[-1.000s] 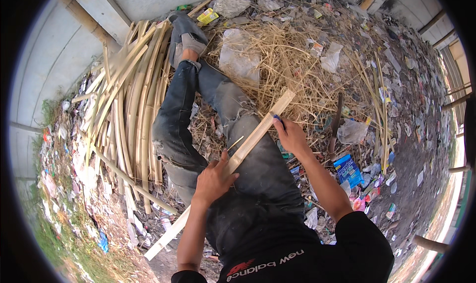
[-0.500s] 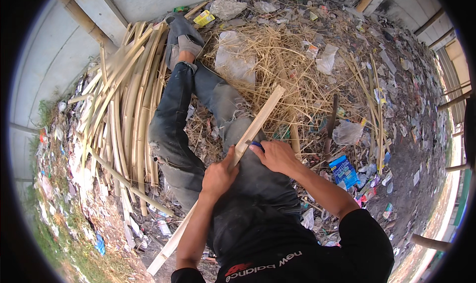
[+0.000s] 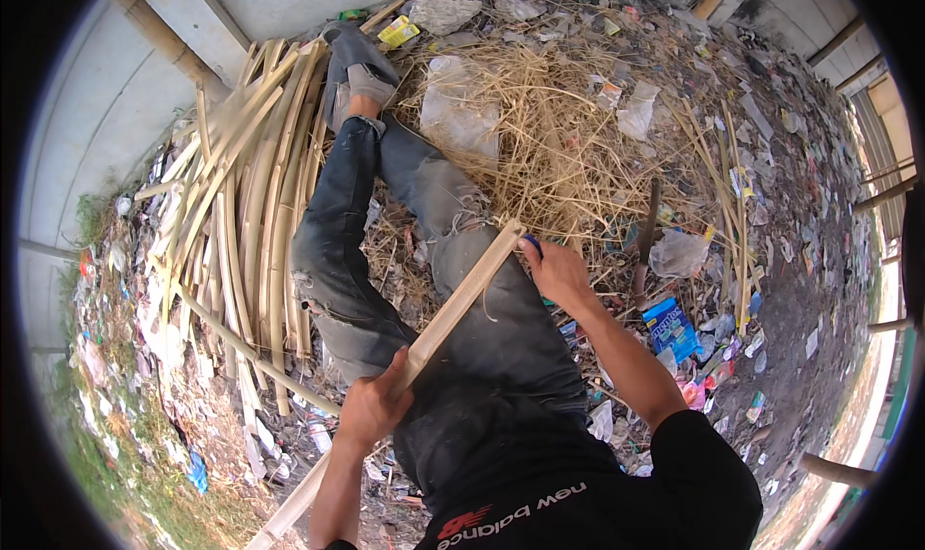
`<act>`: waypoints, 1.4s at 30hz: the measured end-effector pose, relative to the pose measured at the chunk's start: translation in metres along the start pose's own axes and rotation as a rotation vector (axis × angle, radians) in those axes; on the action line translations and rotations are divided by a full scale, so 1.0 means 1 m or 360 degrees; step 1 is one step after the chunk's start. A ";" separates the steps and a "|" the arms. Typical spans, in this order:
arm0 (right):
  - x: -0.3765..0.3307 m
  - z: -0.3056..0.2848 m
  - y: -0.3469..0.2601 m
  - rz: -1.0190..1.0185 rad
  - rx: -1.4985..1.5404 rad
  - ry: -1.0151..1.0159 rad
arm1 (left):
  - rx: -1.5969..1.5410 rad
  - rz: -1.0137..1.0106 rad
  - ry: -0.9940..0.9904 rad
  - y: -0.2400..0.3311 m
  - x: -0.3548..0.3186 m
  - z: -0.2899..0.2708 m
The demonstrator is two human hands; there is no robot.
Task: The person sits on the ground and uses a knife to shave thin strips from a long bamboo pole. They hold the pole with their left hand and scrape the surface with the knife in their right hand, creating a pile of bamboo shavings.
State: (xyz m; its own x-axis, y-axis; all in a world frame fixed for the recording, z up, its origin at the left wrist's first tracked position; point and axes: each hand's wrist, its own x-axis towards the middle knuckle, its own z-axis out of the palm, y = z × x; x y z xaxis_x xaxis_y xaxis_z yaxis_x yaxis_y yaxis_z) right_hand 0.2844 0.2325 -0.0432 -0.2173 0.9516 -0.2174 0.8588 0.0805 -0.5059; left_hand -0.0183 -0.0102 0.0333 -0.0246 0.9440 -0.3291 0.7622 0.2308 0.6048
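Bamboo, pale and split flat: 1 long slat (image 3: 453,309) lies diagonally across the person's lap, upper end near the right knee, lower end running past the left hip toward the ground.

Head view only:
- Left hand (image 3: 371,410) is closed around the slat at about mid-length, thumb on top, pinning it against the thigh.
- Right hand (image 3: 557,273) sits at the slat's upper end, fingers curled around a small blue-handled tool (image 3: 532,246); the blade is hidden, so I cannot tell if it touches the slat.
- Legs in dark jeans (image 3: 337,251) stretch out over a heap of dry shavings (image 3: 549,136).
- A stack of similar strips (image 3: 241,194) lies just beside the left leg, against a concrete wall (image 3: 87,145).
- Litter and a blue packet (image 3: 670,324) lie to the right.

Handling, my judgement: the slat looks light, stiff along its length but springy, with edges likely sharp and splintery. Best hold is mid-length on the flat faces, fingers clear of the cut edges.
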 end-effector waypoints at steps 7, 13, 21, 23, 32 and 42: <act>0.047 -0.046 0.102 0.0262 0.0243 0.0260 | -0.0172 -0.0049 -0.0053 -0.031 -0.031 -0.010; 0.032 -0.046 0.057 -0.0034 0.0346 0.0223 | -0.0382 -0.0082 -0.0159 -0.023 0.020 0.008; -0.001 -0.022 0.013 -0.0273 0.0084 -0.0077 | -0.0356 -0.0040 -0.0218 0.009 0.060 0.005; -0.007 0.003 0.015 -0.0408 0.0010 -0.0053 | -0.0387 0.0033 -0.0190 0.013 0.071 0.012; 0.017 -0.022 0.010 -0.0394 -0.0007 -0.0072 | -0.0458 0.0044 -0.0217 0.015 0.090 0.023; 0.037 -0.036 0.019 -0.0282 -0.0036 -0.0003 | -0.0566 -0.0095 -0.0404 0.008 0.096 0.014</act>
State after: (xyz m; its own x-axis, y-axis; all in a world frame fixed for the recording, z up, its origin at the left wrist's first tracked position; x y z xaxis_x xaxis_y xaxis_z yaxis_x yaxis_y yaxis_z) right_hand 0.3088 0.2803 -0.0309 -0.3671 0.9214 -0.1277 0.8172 0.2539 -0.5175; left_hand -0.0056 0.0789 -0.0035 0.1320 0.8489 -0.5118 0.4930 0.3917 0.7768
